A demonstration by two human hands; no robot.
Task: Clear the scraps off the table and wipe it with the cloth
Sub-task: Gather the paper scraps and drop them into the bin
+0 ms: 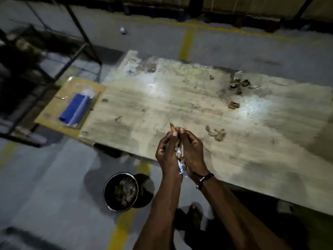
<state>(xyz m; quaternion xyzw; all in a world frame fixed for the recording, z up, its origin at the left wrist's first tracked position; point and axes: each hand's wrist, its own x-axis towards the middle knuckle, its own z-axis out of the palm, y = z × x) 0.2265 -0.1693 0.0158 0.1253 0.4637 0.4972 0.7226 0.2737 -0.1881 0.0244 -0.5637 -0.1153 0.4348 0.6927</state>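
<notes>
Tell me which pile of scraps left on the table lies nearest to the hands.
The small pale pile just right of the right hand; the dark clusters lie further back.

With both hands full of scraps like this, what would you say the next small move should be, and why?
Probably carry the handful left and down and drop it into the bucket on the floor. The left hand and right hand are cupped together around the scraps at the table's near edge, and the bucket already holds similar debris. More scraps still lie on the table.
</notes>
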